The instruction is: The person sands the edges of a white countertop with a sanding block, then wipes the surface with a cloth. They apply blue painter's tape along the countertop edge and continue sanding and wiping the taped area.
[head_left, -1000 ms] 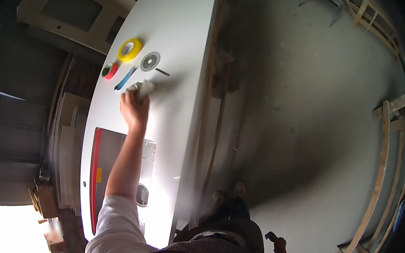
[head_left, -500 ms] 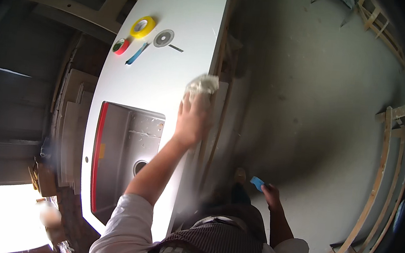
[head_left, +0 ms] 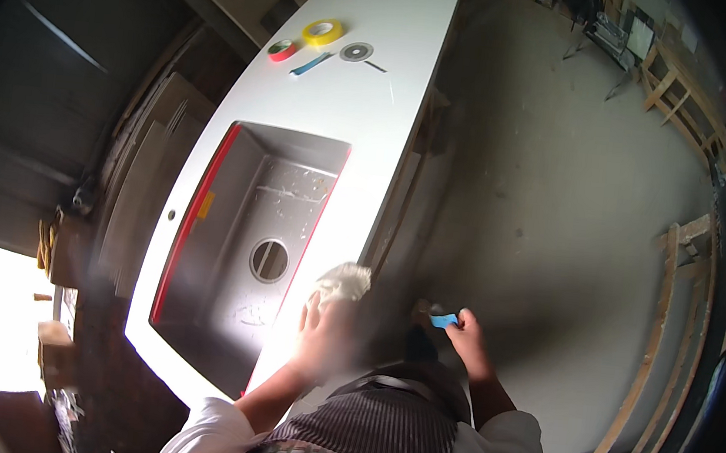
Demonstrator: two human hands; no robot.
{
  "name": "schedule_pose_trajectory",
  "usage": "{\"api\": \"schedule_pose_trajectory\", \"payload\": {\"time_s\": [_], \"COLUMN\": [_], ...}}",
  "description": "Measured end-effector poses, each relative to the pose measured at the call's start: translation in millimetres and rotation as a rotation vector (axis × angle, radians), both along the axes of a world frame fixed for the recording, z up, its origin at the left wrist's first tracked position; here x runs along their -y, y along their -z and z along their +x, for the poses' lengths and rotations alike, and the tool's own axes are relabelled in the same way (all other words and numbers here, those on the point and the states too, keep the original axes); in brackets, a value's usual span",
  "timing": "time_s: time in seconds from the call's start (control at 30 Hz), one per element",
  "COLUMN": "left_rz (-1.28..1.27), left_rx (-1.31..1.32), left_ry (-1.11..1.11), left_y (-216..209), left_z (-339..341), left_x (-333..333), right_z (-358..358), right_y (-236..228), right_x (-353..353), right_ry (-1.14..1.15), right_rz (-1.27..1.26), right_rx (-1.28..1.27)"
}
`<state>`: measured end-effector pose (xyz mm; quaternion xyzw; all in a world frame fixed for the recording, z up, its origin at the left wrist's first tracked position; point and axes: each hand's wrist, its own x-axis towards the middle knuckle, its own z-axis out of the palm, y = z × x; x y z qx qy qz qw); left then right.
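Observation:
My left hand [head_left: 317, 336] presses a crumpled white cloth [head_left: 343, 282] on the near right edge of a long white countertop [head_left: 373, 123], its fingers curled over the cloth and slightly blurred. Beside it, a grey rectangular sink [head_left: 296, 146] is set into the counter, with a round drain hole and whitish specks inside. Red tape [head_left: 180, 251] runs along the sink's left rim, and a thinner red line follows its right rim. Off to the right, over the floor, my right hand [head_left: 468, 337] grips a small flat blue object [head_left: 443, 321] whose kind I cannot make out.
Farther along the counter lie a yellow tape roll [head_left: 323, 32], a red tape roll [head_left: 281, 50], a blue knife-like tool [head_left: 312, 63] and a grey disc [head_left: 356, 52]. Boards [head_left: 145, 171] lean at left. A wooden frame [head_left: 647, 341] stands at right.
My left hand has slid the cloth toward me along the counter's right edge, uncovering the drain and right rim. My right hand shifted slightly left. The view has shifted too.

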<state>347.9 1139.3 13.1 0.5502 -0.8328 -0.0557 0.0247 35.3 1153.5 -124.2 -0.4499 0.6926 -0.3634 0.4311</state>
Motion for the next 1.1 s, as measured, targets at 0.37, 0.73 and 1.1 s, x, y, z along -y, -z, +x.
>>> {"api": "schedule_pose_trajectory", "payload": {"time_s": [0.37, 0.73, 1.1], "left_rz": [0.017, -0.215, -0.405], "left_rx": [-0.189, -0.257, -0.018], "left_ry": [-0.45, -1.085, -1.204], "left_y": [-43, 23, 46], "left_z": [174, 182, 152], "left_x": [-309, -275, -256], "right_z": [93, 198, 193], "right_y": [22, -48, -33], "right_x": [-8, 81, 144], "right_ry": [-0.189, 0.059, 0.206], "right_rz": [-0.225, -0.142, -0.219], "right_rx": [0.39, 0.582, 0.638]}}
